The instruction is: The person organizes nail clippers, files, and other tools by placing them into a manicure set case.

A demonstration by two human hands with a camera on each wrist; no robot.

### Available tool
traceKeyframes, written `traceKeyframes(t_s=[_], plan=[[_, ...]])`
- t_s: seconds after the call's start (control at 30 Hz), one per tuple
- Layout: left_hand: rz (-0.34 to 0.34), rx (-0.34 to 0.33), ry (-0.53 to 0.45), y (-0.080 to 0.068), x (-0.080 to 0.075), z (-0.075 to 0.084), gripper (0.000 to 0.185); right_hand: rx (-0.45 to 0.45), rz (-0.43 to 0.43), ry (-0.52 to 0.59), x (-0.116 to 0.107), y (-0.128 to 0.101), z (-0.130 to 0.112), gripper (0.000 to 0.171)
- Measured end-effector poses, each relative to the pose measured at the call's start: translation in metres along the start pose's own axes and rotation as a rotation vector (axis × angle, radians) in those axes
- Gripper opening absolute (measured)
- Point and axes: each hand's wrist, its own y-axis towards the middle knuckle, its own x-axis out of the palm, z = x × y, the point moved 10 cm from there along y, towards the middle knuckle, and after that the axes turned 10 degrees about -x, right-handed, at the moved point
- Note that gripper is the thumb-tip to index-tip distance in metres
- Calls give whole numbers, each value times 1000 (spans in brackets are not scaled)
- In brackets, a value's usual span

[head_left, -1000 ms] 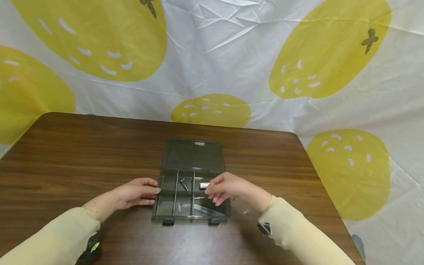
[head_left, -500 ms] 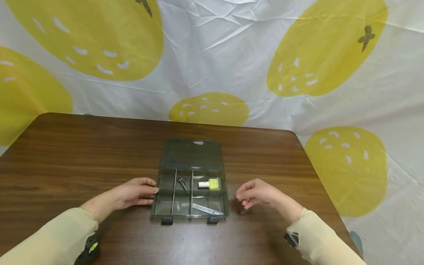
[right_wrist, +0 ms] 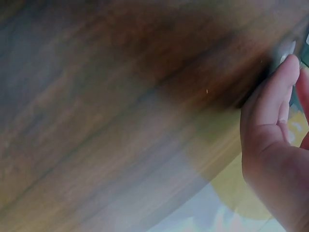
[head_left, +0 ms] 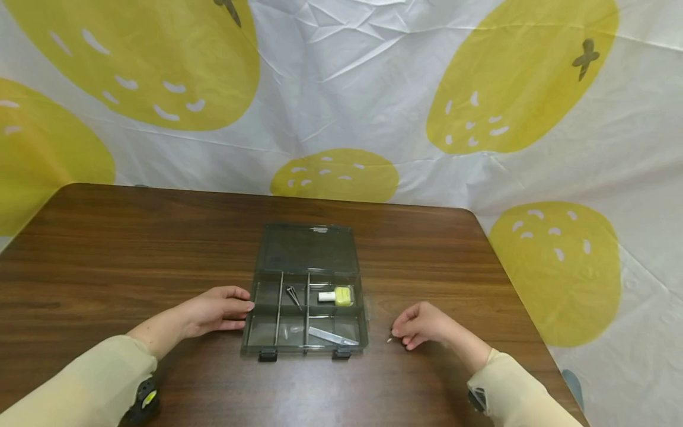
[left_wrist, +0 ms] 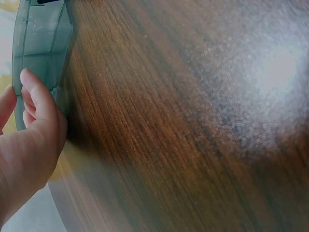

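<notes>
A dark see-through compartment box lies on the table with its lid laid back. My left hand touches the box's left side with fairly straight, relaxed fingers. To the right of the box, my right hand has thumb and fingertips bent together at a small thin thing with a pale tip, low over the table; its kind is too small to tell. A nail clipper sits in the back middle compartment. Yellow nail polish with a white cap lies in the back right one, and a pale flat strip in the front right.
Two black latches project from the box's front edge. Faint clear bits show in the front middle compartment. A white cloth with yellow fruit shapes hangs behind the brown wooden table.
My right hand has come away from the nail polish, moved right past the box, then down to the small thing on the table. My left hand stays at the box's left side.
</notes>
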Motion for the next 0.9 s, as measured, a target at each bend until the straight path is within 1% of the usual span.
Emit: traceKeyframes(t_s=[0.13,0.37,0.5,0.67,0.77,0.9], plan=[[1,-1,5,0,0,-1,37,-20,47,-72,0,0,-2,19],[-2,-5,3,1,-1,-1,36,-58,180,-272,-4,-4,-11,17],[-6,-2,4,1,-1,-1,35,-67,196,-328,-4,-4,-15,16],[-3,-1,3,0,-1,0,34,-57,169,-322,-4,-3,-13,17],[1,-3,2,0,0,0,35,-50,143,-290,-5,-3,-12,17],[5,-4,6,0,0,0,37,-58,88,-227,-4,-1,-9,16]])
